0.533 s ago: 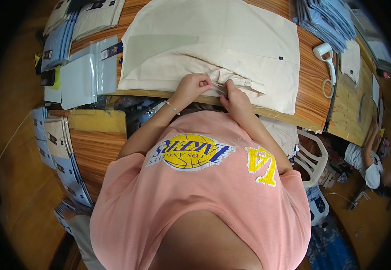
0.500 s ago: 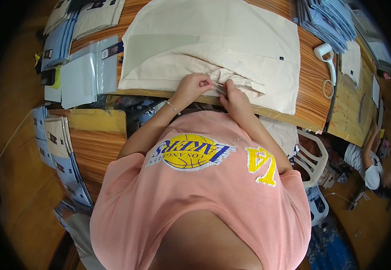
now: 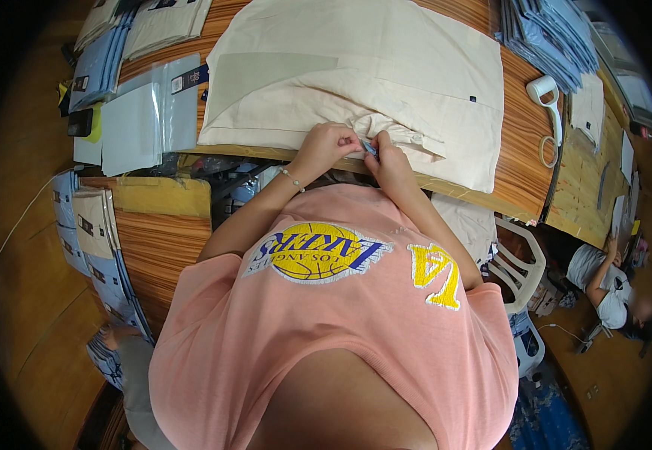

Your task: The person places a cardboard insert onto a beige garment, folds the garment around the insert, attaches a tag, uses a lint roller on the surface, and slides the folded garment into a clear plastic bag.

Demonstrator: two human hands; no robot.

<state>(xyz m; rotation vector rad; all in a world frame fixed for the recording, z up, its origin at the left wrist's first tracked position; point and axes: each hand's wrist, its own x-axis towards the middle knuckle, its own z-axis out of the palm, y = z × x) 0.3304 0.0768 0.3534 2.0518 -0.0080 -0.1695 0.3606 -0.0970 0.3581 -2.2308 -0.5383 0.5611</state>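
Note:
A cream cloth garment (image 3: 423,67) lies spread over the table, its near part bunched into folds between my hands. At the left of the folds, my left hand (image 3: 329,144) is closed in a pinch; what lies between the fingertips is too small to make out. My right hand (image 3: 392,161) is closed around a small blue tool (image 3: 371,148) that looks like thread snips. Its tip points toward my left fingertips, close to the garment's near edge. A translucent sheet shape (image 3: 266,79) shows on the garment's left part.
Clear plastic bags (image 3: 134,127) and folded blue garments (image 3: 101,71) lie at the left. On the right are a white handled tool (image 3: 543,90), a tape roll (image 3: 548,151) and stacked blue garments (image 3: 547,37). A white plastic chair (image 3: 517,262) stands near another person (image 3: 603,281).
The blue tool now shows between my hands, where it was mostly hidden before. Both hands stay at the same folds. At the right, the other person's arm and a sheet have shifted.

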